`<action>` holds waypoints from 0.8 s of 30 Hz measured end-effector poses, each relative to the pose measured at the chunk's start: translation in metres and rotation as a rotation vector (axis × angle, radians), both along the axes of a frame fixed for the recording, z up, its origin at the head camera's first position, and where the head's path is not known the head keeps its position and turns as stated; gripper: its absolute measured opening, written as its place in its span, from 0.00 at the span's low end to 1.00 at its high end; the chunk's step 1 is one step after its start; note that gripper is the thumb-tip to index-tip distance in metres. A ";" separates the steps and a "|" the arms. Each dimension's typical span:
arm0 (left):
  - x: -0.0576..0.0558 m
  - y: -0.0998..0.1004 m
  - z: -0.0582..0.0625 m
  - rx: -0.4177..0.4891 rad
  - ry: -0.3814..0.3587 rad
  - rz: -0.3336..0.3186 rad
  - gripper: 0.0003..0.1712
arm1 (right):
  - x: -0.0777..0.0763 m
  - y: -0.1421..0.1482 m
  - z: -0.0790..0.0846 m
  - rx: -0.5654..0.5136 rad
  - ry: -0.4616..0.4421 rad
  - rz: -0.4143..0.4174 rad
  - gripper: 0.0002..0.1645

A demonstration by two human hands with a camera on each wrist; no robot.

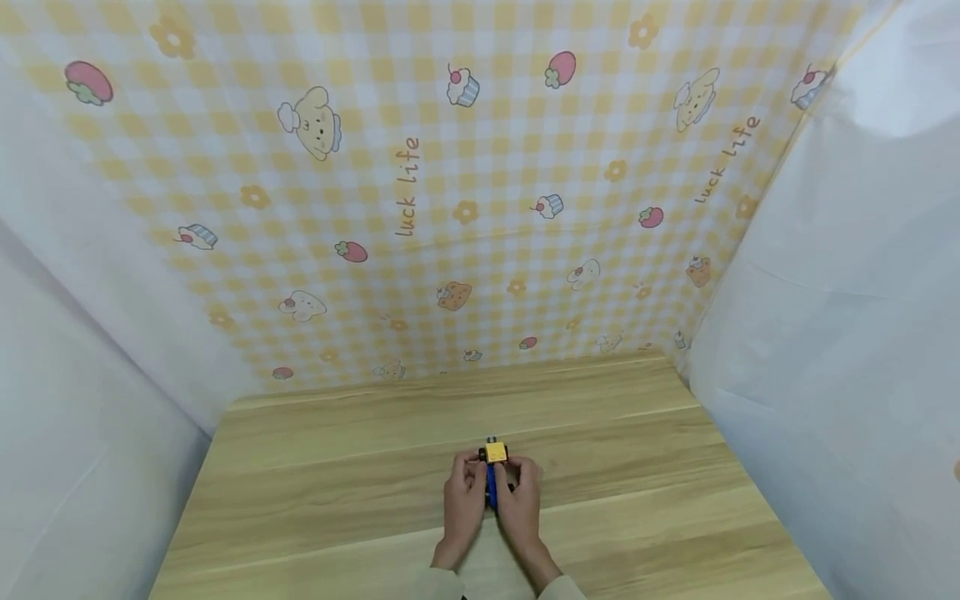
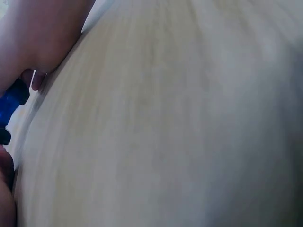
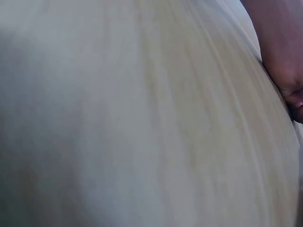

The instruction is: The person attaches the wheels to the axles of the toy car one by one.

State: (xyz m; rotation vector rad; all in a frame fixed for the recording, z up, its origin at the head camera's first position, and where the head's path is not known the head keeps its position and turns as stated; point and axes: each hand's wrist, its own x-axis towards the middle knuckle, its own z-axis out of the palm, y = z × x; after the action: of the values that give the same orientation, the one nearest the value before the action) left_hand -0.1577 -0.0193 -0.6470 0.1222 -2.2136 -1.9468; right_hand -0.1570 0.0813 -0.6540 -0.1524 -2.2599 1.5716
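Note:
A small toy vehicle with a blue body (image 1: 491,486), a yellow block (image 1: 496,452) at its far end and black wheels is on the table, between both hands in the head view. My left hand (image 1: 463,504) grips its left side, thumb along the blue body. On the other side my right hand (image 1: 522,508) holds it with thumb and curled fingers. The hands hide much of the toy's sides. At the left edge of the left wrist view, part of the blue body (image 2: 7,106) shows beside skin. The right wrist view catches only part of a hand (image 3: 284,61).
The wood-grain table (image 1: 322,492) spreads around the hands. Behind it hangs a yellow checked cloth (image 1: 510,167) with cartoon prints. White sheets flank the table on the left (image 1: 90,375) and right (image 1: 840,333).

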 end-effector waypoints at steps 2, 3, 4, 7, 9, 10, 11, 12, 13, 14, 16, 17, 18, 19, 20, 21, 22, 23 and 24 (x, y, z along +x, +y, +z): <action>0.000 0.001 -0.002 -0.026 0.014 0.021 0.09 | 0.000 -0.001 0.000 0.033 0.033 -0.011 0.09; 0.000 0.001 -0.003 -0.031 0.022 0.031 0.10 | 0.001 -0.002 0.000 0.049 0.044 -0.015 0.09; 0.000 0.001 -0.004 -0.038 0.030 0.041 0.11 | 0.001 -0.003 0.000 0.067 0.055 -0.020 0.09; -0.001 0.001 -0.004 -0.050 0.044 0.063 0.13 | 0.001 -0.004 0.000 0.115 0.066 -0.030 0.10; -0.001 0.001 -0.004 -0.058 0.046 0.071 0.13 | 0.001 -0.004 -0.001 0.137 0.062 -0.035 0.11; -0.001 0.001 -0.004 -0.062 0.046 0.074 0.13 | 0.001 -0.004 -0.001 0.146 0.063 -0.037 0.12; -0.001 0.001 -0.003 -0.064 0.045 0.075 0.13 | 0.000 -0.004 -0.002 0.158 0.063 -0.040 0.12; -0.001 0.001 -0.004 -0.067 0.046 0.076 0.13 | 0.000 -0.005 -0.002 0.165 0.063 -0.041 0.12; -0.001 0.000 -0.004 -0.066 0.043 0.077 0.13 | 0.000 -0.005 -0.002 0.175 0.065 -0.044 0.13; -0.001 0.000 -0.004 -0.064 0.039 0.079 0.13 | 0.000 -0.005 -0.003 0.187 0.068 -0.045 0.13; -0.001 0.000 -0.004 -0.058 0.036 0.084 0.12 | 0.000 -0.006 -0.002 0.208 0.074 -0.042 0.14; -0.001 0.000 -0.005 -0.053 0.037 0.087 0.12 | 0.000 -0.006 -0.002 0.220 0.075 -0.040 0.14; -0.001 0.000 -0.005 -0.045 0.036 0.091 0.12 | 0.000 -0.007 -0.002 0.229 0.075 -0.036 0.14; -0.001 0.000 -0.004 -0.039 0.039 0.094 0.12 | 0.000 -0.007 -0.002 0.238 0.076 -0.035 0.15; -0.001 0.000 -0.005 -0.034 0.045 0.095 0.12 | 0.000 -0.007 -0.002 0.245 0.074 -0.033 0.15; -0.001 0.000 -0.005 -0.031 0.052 0.096 0.12 | 0.000 -0.007 -0.002 0.249 0.069 -0.031 0.15; 0.000 0.000 -0.005 -0.030 0.058 0.098 0.13 | 0.000 -0.008 -0.002 0.250 0.065 -0.031 0.15; 0.000 -0.001 -0.004 -0.029 0.062 0.098 0.13 | 0.000 -0.008 -0.002 0.253 0.061 -0.031 0.15; 0.000 -0.001 -0.004 -0.030 0.064 0.099 0.13 | 0.000 -0.008 -0.002 0.253 0.058 -0.031 0.15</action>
State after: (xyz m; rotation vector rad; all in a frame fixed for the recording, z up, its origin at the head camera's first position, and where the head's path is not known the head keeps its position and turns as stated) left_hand -0.1575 -0.0199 -0.6506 0.1600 -2.1520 -1.8392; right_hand -0.1568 0.0733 -0.6563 -0.0717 -2.3738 1.2437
